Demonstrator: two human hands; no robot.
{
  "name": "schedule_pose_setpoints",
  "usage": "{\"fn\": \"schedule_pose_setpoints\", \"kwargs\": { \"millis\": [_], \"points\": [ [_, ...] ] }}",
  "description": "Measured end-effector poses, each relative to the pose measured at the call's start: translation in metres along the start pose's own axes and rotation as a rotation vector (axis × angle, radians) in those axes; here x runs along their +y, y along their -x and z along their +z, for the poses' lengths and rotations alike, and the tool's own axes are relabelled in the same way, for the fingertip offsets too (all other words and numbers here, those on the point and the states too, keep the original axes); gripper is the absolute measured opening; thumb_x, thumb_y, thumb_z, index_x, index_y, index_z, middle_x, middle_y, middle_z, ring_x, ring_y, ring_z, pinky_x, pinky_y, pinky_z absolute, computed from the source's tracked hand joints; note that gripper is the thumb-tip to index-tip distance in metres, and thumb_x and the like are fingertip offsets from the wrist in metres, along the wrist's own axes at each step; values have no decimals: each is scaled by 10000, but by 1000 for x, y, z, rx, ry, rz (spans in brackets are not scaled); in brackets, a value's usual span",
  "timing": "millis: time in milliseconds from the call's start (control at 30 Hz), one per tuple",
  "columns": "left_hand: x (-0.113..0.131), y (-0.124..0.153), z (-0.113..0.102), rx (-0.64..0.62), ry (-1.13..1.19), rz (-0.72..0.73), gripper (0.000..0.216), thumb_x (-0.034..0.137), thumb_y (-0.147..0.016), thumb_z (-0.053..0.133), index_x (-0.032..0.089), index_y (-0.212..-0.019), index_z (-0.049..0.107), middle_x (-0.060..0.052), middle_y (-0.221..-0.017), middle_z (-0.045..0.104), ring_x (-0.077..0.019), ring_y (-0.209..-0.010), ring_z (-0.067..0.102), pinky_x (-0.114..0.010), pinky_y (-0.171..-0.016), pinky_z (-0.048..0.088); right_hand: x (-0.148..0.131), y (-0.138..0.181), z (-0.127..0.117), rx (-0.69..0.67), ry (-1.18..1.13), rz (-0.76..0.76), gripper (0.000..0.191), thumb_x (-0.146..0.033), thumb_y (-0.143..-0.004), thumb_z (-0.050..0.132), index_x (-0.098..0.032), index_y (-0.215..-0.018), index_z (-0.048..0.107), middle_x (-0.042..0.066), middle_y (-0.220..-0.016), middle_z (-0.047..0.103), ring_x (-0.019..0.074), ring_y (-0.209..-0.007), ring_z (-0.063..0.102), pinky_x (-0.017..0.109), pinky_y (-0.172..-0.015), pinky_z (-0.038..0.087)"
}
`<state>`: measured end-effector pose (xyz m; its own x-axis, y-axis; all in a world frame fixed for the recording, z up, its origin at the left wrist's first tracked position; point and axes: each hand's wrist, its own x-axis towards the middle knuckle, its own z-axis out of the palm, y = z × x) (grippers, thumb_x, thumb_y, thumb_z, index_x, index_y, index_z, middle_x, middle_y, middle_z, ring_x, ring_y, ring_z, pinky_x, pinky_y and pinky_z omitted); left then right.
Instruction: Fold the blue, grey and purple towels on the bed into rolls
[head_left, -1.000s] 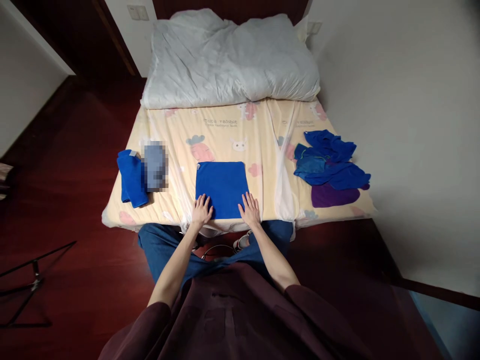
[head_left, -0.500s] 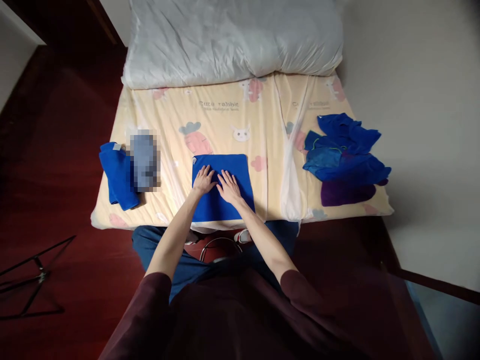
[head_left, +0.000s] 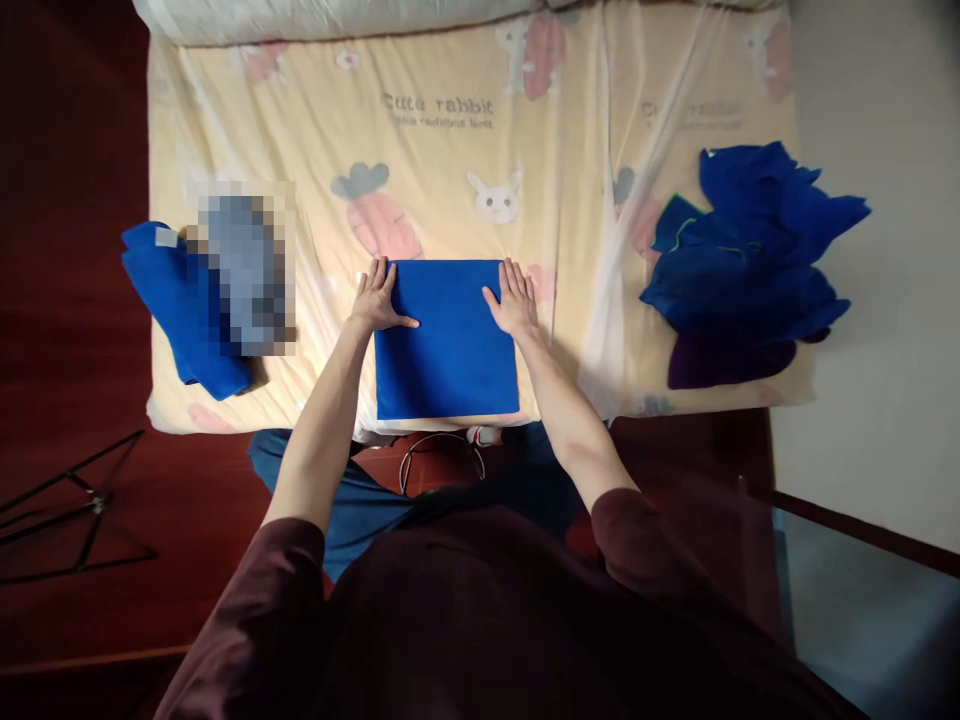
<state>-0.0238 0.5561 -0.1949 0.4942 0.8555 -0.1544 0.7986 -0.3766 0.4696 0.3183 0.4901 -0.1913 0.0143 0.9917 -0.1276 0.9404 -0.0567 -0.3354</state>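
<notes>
A folded blue cloth (head_left: 446,345) lies flat as a square on the yellow rabbit-print bed sheet (head_left: 450,150), near the bed's front edge. My left hand (head_left: 377,298) rests open at the cloth's far left corner, thumb on the fabric. At the far right corner my right hand (head_left: 514,298) lies open with fingers stretched flat over the cloth's edge. Neither hand holds anything.
A folded blue cloth (head_left: 176,305) sits at the bed's left edge beside a blurred patch. A heap of crumpled blue cloths (head_left: 750,250) over a purple one (head_left: 720,360) lies on the right. A white duvet (head_left: 300,15) covers the bed's far end. Dark red floor surrounds it.
Both hands slid from the cloth's near corners to its middle, then apart to its far corners. The view tilted down and closer to the bed.
</notes>
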Motion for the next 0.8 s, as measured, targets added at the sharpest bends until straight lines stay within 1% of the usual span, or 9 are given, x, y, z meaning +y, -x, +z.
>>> {"fn": "schedule_pose_setpoints", "kwargs": {
  "millis": [100, 200, 267, 333, 400, 467, 533, 633, 800],
  "points": [
    [27, 34, 4, 98, 7, -38, 1214, 836, -826, 545, 16, -1639, 173, -248, -1714, 54, -396, -1589, -98, -614, -1265, -37, -8, 0, -8, -58, 16, 32, 750, -523, -1072, 243, -66, -1655, 120, 148, -1736, 101, 292, -1617, 57, 600, -1296, 43],
    [64, 101, 20, 188, 17, -49, 838, 636, -1017, 328, 70, -1631, 266, -188, -1722, 117, -327, -1608, -17, -581, -1288, 2, -31, 29, -21, 25, 23, 45, 723, -483, -1072, 284, -65, -1649, 165, 151, -1735, 98, 325, -1616, 27, 636, -1285, 36],
    [85, 157, 36, 199, 29, -41, 721, 532, -1055, 268, 94, -1628, 289, -162, -1722, 142, -293, -1611, 31, -554, -1297, 60, -45, 71, -24, 112, -7, -34, 671, -433, -1078, 277, -108, -1656, 175, 113, -1742, 73, 293, -1619, 18, 602, -1301, 56],
    [96, 211, 52, 197, 57, -43, 674, 482, -1061, 282, 117, -1627, 305, -140, -1721, 165, -275, -1610, 63, -536, -1301, 82, -52, 125, -20, 122, -71, -159, 627, -396, -1081, 276, -162, -1658, 200, 66, -1743, 99, 235, -1621, 50, 534, -1321, 108],
    [100, 257, 63, 191, 119, -73, 641, 454, -1052, 321, 152, -1617, 339, -122, -1714, 208, -267, -1604, 115, -525, -1303, 99, -49, 181, -8, 79, -146, -251, 595, -368, -1072, 327, -189, -1639, 284, 58, -1723, 206, 213, -1610, 145, 510, -1324, 156],
    [101, 290, 69, 189, 205, -115, 610, 424, -1032, 369, 192, -1596, 387, -108, -1700, 263, -266, -1596, 165, -527, -1303, 124, -41, 231, 6, 98, -224, -223, 545, -330, -1058, 370, -216, -1589, 405, 66, -1674, 344, 228, -1586, 246, 543, -1311, 197],
    [101, 311, 73, 214, 291, -161, 586, 396, -1004, 423, 223, -1563, 440, -101, -1681, 315, -275, -1587, 205, -546, -1295, 168, -33, 270, 19, 183, -310, -136, 506, -303, -1041, 392, -217, -1528, 500, 89, -1626, 430, 251, -1559, 317, 573, -1281, 267],
    [106, 326, 80, 326, 395, -247, 539, 375, -966, 474, 249, -1488, 522, -108, -1622, 417, -291, -1546, 317, -556, -1271, 259, -28, 307, 35, 355, -435, -7, 465, -280, -1015, 409, -197, -1431, 599, 133, -1542, 534, 264, -1495, 431, 555, -1231, 375],
    [111, 333, 95, 456, 627, -410, 478, 447, -948, 514, 248, -1376, 584, -125, -1353, 643, -297, -1271, 616, -502, -1087, 508, -35, 333, 48, 549, -531, 168, 396, -309, -978, 459, -187, -1288, 672, 170, -1300, 689, 286, -1258, 624, 499, -1102, 511]
  ]
}}
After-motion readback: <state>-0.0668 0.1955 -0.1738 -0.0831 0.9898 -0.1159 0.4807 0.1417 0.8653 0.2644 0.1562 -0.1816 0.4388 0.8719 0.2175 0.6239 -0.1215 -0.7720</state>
